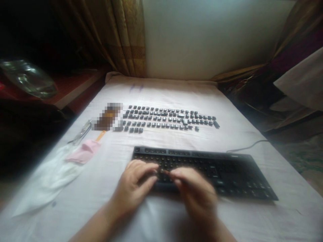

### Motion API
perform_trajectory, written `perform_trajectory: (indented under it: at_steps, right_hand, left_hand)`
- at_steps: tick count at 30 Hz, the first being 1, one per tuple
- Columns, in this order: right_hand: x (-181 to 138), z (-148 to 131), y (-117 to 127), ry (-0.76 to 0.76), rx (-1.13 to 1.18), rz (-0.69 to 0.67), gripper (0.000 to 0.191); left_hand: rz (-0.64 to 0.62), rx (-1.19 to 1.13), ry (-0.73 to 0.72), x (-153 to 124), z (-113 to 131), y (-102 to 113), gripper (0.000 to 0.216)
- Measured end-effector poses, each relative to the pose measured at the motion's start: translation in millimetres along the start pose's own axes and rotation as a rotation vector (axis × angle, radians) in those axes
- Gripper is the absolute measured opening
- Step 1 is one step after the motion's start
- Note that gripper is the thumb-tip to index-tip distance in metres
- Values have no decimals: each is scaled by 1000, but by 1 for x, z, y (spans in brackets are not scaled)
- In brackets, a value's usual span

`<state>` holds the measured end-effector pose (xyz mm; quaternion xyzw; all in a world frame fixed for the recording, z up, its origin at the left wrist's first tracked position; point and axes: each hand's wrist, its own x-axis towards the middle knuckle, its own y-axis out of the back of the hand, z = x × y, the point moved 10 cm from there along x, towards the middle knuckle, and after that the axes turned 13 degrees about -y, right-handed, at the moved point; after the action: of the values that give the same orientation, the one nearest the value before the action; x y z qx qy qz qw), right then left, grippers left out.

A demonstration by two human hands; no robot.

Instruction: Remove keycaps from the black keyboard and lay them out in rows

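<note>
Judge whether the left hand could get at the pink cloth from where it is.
Probably yes: only pale sheet shows between the left hand and the pink cloth to its left, though the hand would first have to leave the keyboard.

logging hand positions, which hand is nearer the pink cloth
Left. The left hand is right of the pink cloth, at the left part of the keyboard; the right hand is farther right along it.
</note>
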<state>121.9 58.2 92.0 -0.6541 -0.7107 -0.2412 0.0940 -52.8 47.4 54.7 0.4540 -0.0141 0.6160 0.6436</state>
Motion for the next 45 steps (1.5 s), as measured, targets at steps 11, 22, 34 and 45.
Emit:
perform_trajectory:
  at_steps: [11,22,34,45]
  right_hand:
    - [3,2,9,30,-25,-2,34]
    - [2,-2,11,51,-23,-9,31]
    - [5,-4,15,55,-24,-19,30]
    - [7,-10,17,57,-28,-8,30]
  left_hand:
    - [89,199,94,5,-33,39,21]
    - [-133,499,32,64,-87,29,29]
    - [-218,664,-17,91,-122,10,21]
    - [-254,726,-34,87,-125,8,22]
